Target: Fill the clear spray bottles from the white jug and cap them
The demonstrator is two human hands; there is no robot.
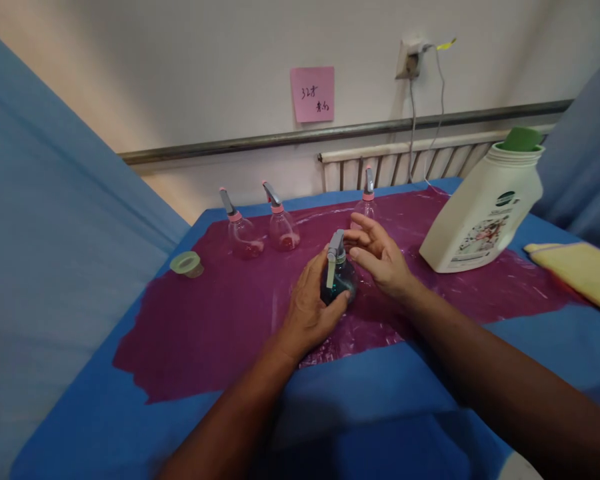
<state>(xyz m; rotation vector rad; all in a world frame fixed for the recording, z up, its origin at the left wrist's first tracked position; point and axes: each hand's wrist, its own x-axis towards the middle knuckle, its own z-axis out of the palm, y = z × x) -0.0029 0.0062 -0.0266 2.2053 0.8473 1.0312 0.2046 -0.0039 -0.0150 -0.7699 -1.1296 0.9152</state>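
Note:
A dark teal spray bottle (341, 288) with a grey trigger head stands upright on the purple plastic sheet (220, 320), in front of me. My left hand (314, 303) is wrapped round its body from the left, the thumb across the near side. To the right of the spray head, my right hand (380, 257) has its fingers apart and holds nothing; whether a fingertip touches the head I cannot tell. Behind that hand stands a clear spray bottle (368, 200) with a pink collar, partly hidden. Two more such bottles, one clear bottle (243, 233) and another clear bottle (284, 227), stand further left.
A green-rimmed funnel-like cup (186, 264) lies at the left. On the right are a large white jug (485, 207) with a green top and a folded yellow cloth (580, 263). Behind the blue table (190, 427), a metal rail (260, 141) runs along the wall.

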